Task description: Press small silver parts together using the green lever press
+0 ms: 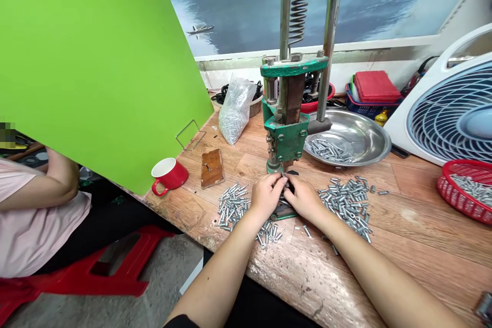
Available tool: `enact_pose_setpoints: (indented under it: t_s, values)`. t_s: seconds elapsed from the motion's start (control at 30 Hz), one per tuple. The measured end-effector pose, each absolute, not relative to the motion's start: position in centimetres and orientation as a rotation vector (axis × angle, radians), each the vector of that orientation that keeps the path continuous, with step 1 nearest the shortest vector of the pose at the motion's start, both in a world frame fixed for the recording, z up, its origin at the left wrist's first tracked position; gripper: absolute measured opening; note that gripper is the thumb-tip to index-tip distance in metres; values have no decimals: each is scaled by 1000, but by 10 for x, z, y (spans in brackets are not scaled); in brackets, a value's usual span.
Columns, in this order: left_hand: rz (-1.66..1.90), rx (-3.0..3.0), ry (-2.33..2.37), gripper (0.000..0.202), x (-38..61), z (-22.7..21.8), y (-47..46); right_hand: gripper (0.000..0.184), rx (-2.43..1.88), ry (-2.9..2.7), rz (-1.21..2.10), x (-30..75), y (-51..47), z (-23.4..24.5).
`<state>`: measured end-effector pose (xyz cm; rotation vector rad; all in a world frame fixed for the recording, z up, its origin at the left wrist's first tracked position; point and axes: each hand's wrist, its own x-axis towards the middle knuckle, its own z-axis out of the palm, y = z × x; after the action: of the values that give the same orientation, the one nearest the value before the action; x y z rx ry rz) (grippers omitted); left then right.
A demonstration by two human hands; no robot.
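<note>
A green hand press (288, 136) with a red-knobbed lever (329, 36) stands upright on the wooden table. My left hand (268, 192) and my right hand (303, 198) meet at its base, under the ram. Fingers of both are closed together there; what they pinch is small and mostly hidden. To the left of my left hand lies a pile of slim metal pins with ringed ends (233, 205). Beside my right hand spreads a heap of short metal sleeves (348, 205).
Behind the press sits a steel bowl (369, 138) partly filled with metal pieces. A red mug (171, 177), a brown wooden block (212, 168) and a plastic bag of parts (233, 118) are left. A red basket (457, 200) and a fan (457, 92) stand right. A green partition (96, 61) separates another person (34, 205).
</note>
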<state>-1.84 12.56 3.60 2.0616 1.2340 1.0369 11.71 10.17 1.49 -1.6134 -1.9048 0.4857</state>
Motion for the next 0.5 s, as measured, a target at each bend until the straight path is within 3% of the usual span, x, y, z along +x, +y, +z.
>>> enact_pose_setpoints:
  t_s: [0.5]
  values:
    - [1047,2422,1165,24,-19,27,131,38,-1507,-1951,440,124,100,24]
